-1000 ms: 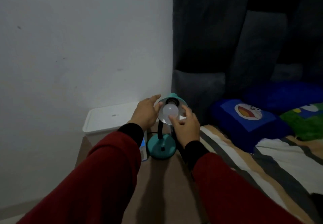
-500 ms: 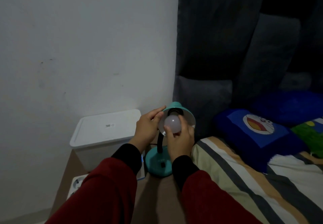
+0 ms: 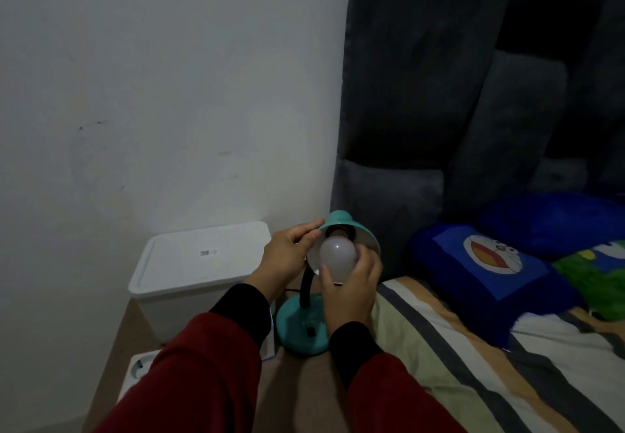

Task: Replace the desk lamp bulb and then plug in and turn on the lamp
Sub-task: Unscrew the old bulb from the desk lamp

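A teal desk lamp stands on a brown surface beside the bed, its round base (image 3: pixel 297 331) below and its shade (image 3: pixel 341 224) tilted toward me. A white bulb (image 3: pixel 338 255) sits in the socket inside the shade, unlit. My right hand (image 3: pixel 350 285) wraps the bulb from below and the right, fingers around its globe. My left hand (image 3: pixel 287 257) grips the left rim of the shade, thumb on top. A black switch shows on the base. The plug and cord are mostly hidden.
A white lidded plastic box (image 3: pixel 199 263) stands left of the lamp against the white wall. A white power strip (image 3: pixel 137 370) lies on the floor below it. A striped bed cover (image 3: pixel 473 365) and blue cartoon pillow (image 3: pixel 487 273) lie right; dark padded headboard behind.
The view has shifted slightly lower and closer. My right hand has turned around the bulb, with fingers now cupping more of its underside. My left hand stays on the shade.
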